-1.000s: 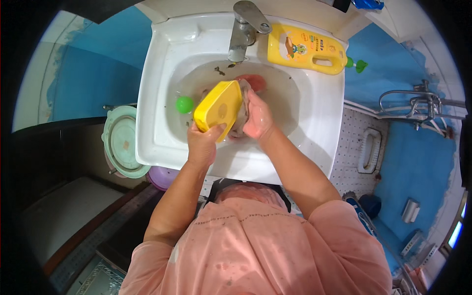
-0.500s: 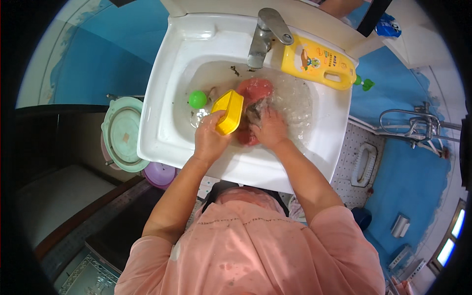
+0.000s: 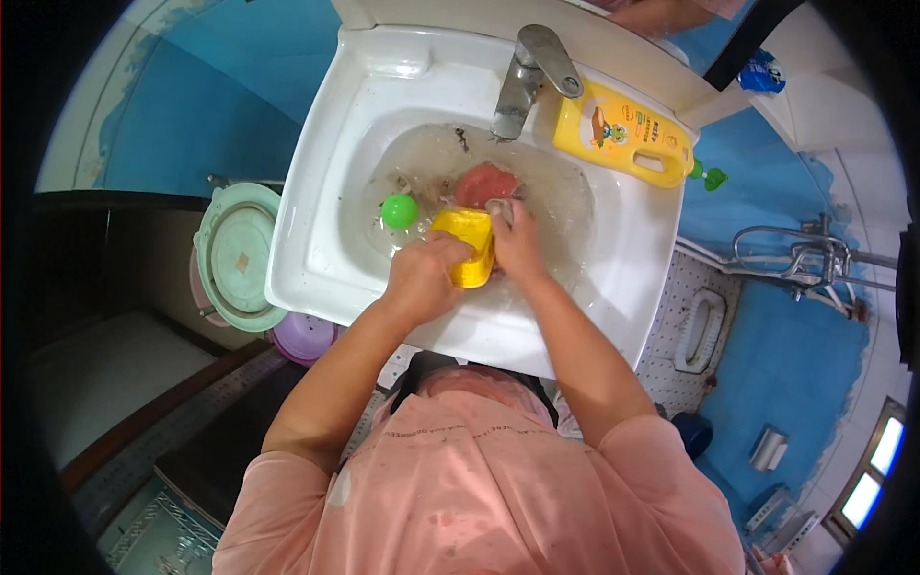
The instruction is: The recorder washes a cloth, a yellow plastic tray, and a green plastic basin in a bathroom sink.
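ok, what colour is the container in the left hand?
The container is yellow; best seen in the head view.

right hand (image 3: 518,241), spread in the water before — now closed around grey cloth (image 3: 500,206) beside the yellow container (image 3: 474,270)

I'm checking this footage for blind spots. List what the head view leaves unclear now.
All in the head view:
- Red item: near side, covered by the yellow container.
- Greyish item: full shape, covered by the right hand.
- Dark bits near the faucet: too small to identify.
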